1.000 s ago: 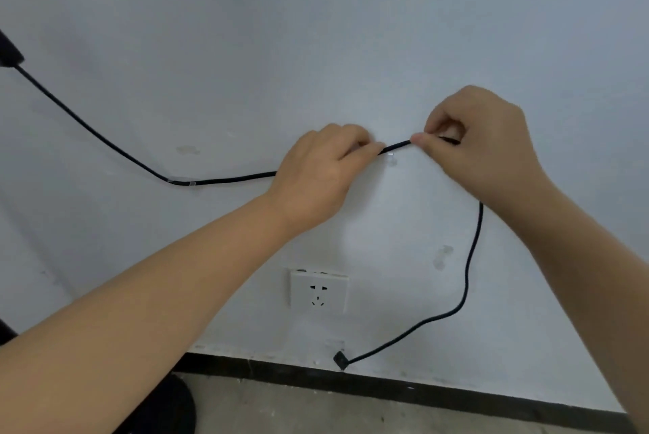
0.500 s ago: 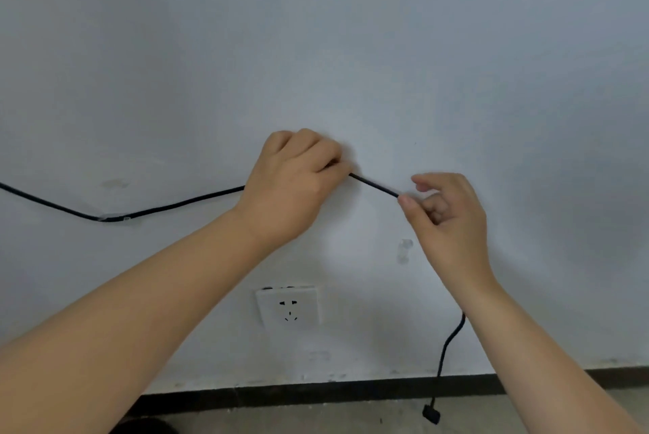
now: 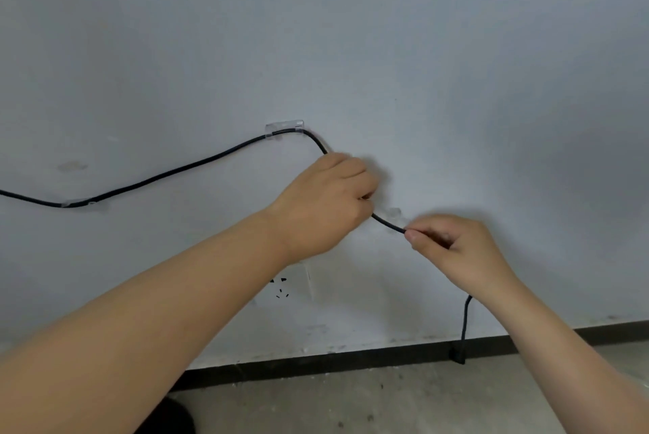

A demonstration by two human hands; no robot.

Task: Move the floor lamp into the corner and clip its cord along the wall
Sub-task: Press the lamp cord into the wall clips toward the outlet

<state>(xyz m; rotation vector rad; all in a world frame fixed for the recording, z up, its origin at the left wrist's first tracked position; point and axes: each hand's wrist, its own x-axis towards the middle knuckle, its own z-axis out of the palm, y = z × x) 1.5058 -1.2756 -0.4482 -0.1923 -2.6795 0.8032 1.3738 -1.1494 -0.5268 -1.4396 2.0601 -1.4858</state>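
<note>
A thin black cord (image 3: 182, 168) runs along the pale wall from the left edge. It passes through a clear clip (image 3: 79, 203) low on the left, then through a second clear clip (image 3: 284, 129) higher up. From there it bends down into my left hand (image 3: 326, 203), which grips it against the wall. A third clear clip (image 3: 393, 212) sits on the wall just right of that hand, above the cord. My right hand (image 3: 453, 251) pinches the cord a little further along. The rest hangs down to the plug (image 3: 458, 358) at the skirting. The lamp is out of view.
A white wall socket (image 3: 291, 284) sits below my left wrist, partly hidden by the forearm. A black skirting strip (image 3: 316, 365) runs along the bottom of the wall above a grey concrete floor (image 3: 386, 405). A dark object (image 3: 168, 419) lies at the bottom edge.
Both hands have slid down and to the right along the cord. The second clip, earlier hidden under my left hand, now shows with the cord in it.
</note>
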